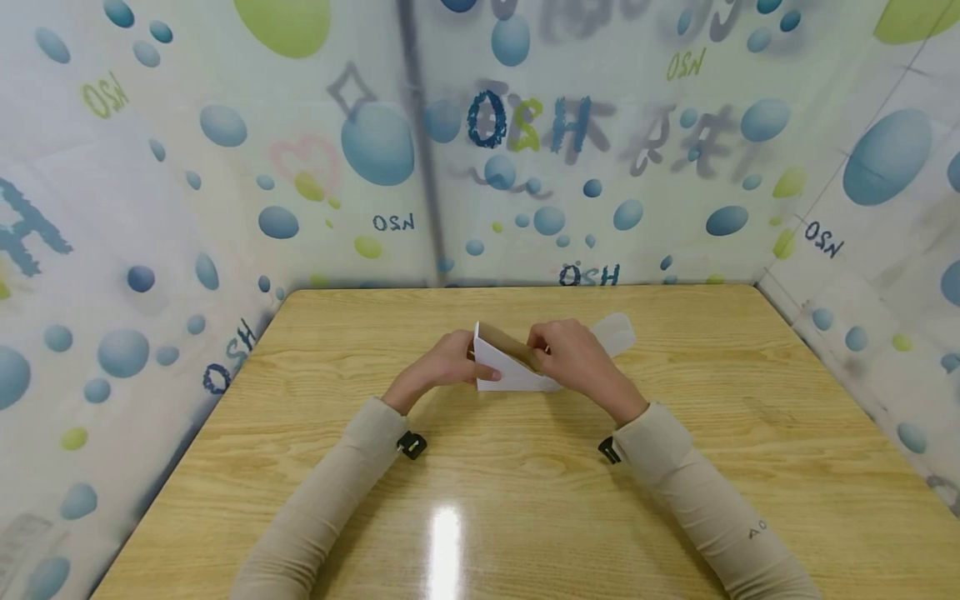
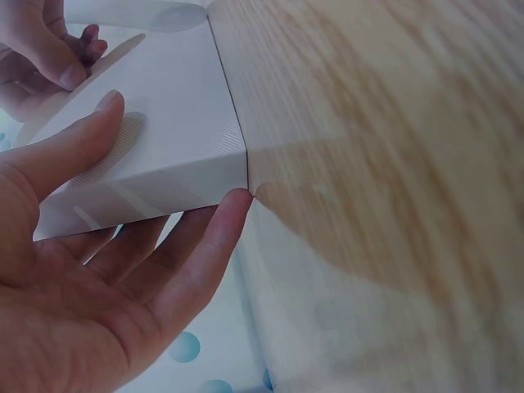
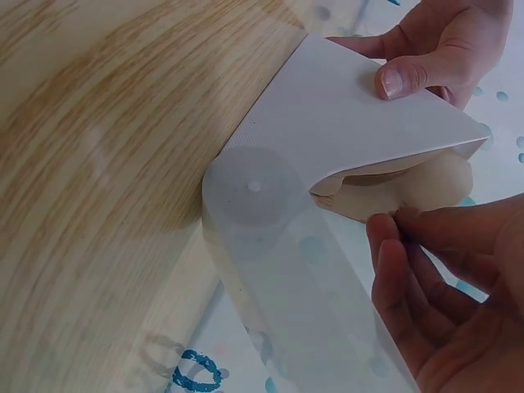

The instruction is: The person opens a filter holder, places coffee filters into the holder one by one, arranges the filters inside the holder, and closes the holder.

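Observation:
A white paper box (image 1: 517, 381) stands on the table, its top side gaping and brown inside. My left hand (image 1: 448, 360) grips the box's left end, thumb (image 2: 98, 135) flat on the near face and fingers around the far side. At the right part of the opening, my right hand (image 1: 573, 354) pinches the brown-lined edge (image 3: 442, 184) between thumb and fingertips. From the box's right end extends a translucent whitish strip (image 3: 303, 286) with a rounded end; in the head view that strip (image 1: 617, 335) shows behind the right hand. Whatever lies inside the box is hidden.
The wooden table (image 1: 510, 500) spreads around both arms. A patterned curtain (image 1: 525, 208) hangs behind its far edge and along the sides. Dark clips (image 1: 412, 445) sit at both sleeve cuffs.

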`<state>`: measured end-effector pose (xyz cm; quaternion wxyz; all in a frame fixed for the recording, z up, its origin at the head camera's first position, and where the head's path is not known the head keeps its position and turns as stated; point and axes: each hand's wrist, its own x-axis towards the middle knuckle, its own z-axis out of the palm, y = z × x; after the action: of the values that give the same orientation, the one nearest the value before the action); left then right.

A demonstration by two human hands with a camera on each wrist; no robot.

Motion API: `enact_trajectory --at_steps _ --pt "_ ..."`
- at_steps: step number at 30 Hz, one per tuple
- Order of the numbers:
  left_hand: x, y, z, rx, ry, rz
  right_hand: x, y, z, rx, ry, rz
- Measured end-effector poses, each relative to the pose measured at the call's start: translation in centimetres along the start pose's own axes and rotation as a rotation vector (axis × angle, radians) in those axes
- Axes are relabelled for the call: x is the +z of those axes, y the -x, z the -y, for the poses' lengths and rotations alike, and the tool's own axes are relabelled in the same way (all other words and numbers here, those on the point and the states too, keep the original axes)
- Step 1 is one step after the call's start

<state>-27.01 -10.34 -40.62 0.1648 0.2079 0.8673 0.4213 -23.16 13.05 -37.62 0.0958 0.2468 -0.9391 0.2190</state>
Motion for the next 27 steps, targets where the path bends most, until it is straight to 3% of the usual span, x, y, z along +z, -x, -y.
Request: enact_trajectory --at_steps 27 --pt "0.01 -0.14 0.19 0.006 -0.022 0.003 0.57 -0.04 -0.23 -0.026 0.063 0.035"
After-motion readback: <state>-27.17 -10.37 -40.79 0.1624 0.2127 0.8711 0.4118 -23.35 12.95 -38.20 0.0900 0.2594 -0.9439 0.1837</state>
